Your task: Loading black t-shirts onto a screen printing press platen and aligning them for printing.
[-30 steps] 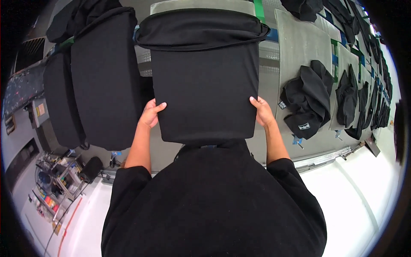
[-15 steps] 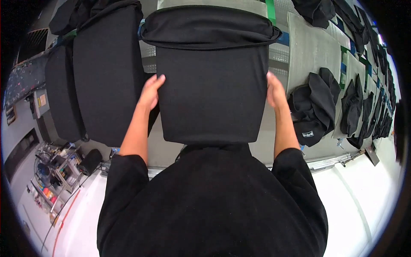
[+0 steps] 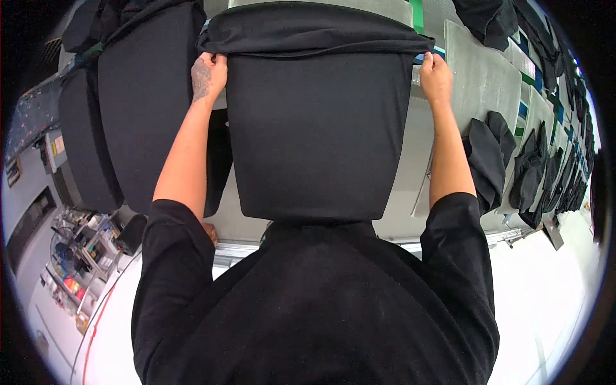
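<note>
A black fabric garment is stretched smooth over a flat board in front of me. Its far part is gathered into a thick, bunched fold across the board's far end. At the left end of that fold, my left hand is closed, pinching the fabric's edge. My right hand grips the opposite end, with fingers and thumb pressed together on the cloth. Both arms reach forward, one along each side of the board.
To the left stand more boards covered in black cloth. A bare grey board is on the right, with crumpled black garments hanging near it and more in a row beyond. A fan and a cluttered shelf unit are at lower left.
Both hands have moved forward from the board's sides to the bunched fold and taken hold of its ends. The fold's front edge now looks straighter and pulled wider.
</note>
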The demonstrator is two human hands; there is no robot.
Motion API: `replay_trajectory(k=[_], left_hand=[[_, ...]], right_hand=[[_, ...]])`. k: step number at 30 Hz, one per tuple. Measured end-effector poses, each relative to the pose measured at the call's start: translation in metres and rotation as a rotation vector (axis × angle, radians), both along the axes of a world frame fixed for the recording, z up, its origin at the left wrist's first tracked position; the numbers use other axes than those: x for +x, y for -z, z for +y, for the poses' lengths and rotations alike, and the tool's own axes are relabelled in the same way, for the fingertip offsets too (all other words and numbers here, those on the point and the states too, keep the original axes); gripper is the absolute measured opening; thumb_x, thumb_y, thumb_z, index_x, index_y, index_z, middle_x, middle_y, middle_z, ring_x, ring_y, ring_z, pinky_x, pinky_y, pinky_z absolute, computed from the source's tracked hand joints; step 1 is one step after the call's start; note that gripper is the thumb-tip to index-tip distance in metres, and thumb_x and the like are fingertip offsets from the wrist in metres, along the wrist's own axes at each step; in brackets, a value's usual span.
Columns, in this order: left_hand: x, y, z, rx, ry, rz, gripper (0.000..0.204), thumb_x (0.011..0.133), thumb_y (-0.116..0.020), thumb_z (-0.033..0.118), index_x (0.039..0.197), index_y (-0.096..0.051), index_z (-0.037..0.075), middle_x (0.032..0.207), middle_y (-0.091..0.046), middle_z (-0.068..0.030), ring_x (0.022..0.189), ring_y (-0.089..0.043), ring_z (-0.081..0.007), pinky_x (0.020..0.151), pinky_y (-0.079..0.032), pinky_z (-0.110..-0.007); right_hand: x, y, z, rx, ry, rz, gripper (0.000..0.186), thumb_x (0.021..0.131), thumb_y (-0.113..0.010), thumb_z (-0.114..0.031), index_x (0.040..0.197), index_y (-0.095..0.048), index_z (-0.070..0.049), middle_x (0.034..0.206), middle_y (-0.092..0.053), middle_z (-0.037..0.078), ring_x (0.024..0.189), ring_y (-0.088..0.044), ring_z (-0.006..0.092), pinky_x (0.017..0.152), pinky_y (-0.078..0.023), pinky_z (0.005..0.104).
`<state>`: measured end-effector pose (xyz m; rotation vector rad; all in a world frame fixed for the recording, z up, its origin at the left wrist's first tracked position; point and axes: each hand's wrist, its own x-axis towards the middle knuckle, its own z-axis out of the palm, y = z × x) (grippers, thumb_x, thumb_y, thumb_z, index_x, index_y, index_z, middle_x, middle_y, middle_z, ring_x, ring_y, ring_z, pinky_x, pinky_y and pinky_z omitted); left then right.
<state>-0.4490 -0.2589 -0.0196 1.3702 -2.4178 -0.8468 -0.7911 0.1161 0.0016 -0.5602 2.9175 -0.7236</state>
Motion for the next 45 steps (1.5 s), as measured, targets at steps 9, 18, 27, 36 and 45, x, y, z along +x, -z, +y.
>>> replay_trajectory(k=[9,18,27,36,45], left_hand=[[0.001,0.002,0.009,0.078,-0.109,0.138,0.029,0.095,-0.062,0.028,0.098,-0.069,0.000,0.078,-0.071,-0.0172,0.070,-0.069,-0.0266,0.067,-0.050,-0.040],[-0.004,-0.009,-0.002,0.290,-0.176,0.087,0.026,0.093,-0.069,0.022,0.106,-0.070,-0.001,0.086,-0.073,-0.0119,0.074,-0.068,-0.0169,0.070,-0.051,-0.032],[-0.046,-0.048,-0.057,-0.258,0.359,0.213,0.031,0.081,-0.067,0.007,0.112,-0.071,0.014,0.113,-0.070,-0.0098,0.092,-0.071,-0.0244,0.081,-0.056,-0.034],[-0.112,-0.060,-0.113,-0.302,0.238,-0.075,0.022,0.082,-0.065,0.007,0.104,-0.069,0.004,0.102,-0.069,-0.0196,0.098,-0.067,-0.0386,0.085,-0.053,-0.044],[-0.186,-0.036,-0.110,0.069,-0.088,-0.108,0.016,0.088,-0.063,0.011,0.102,-0.072,0.008,0.099,-0.072,-0.0170,0.093,-0.069,-0.0346,0.079,-0.054,-0.044]], right_hand=[[0.020,0.006,0.002,-0.088,-0.317,-0.030,0.032,0.103,-0.051,-0.028,0.092,-0.060,0.001,0.082,-0.065,0.026,0.083,-0.063,0.0489,0.072,-0.049,0.0545],[0.004,-0.013,-0.003,0.075,-0.281,-0.007,0.023,0.098,-0.059,-0.026,0.091,-0.058,-0.004,0.088,-0.066,0.022,0.084,-0.064,0.0460,0.070,-0.051,0.0528],[-0.066,-0.058,-0.048,-0.010,-0.593,-0.074,0.035,0.084,-0.068,-0.008,0.118,-0.062,-0.007,0.114,-0.066,0.017,0.105,-0.067,0.0330,0.089,-0.053,0.0374],[-0.143,-0.019,-0.116,0.033,-0.538,-0.055,0.030,0.085,-0.067,-0.024,0.106,-0.071,-0.003,0.098,-0.070,0.027,0.095,-0.068,0.0432,0.086,-0.053,0.0443],[-0.175,0.029,-0.130,0.048,-0.166,-0.101,0.036,0.080,-0.073,-0.034,0.104,-0.076,-0.007,0.094,-0.074,0.021,0.093,-0.072,0.0359,0.084,-0.054,0.0408]])
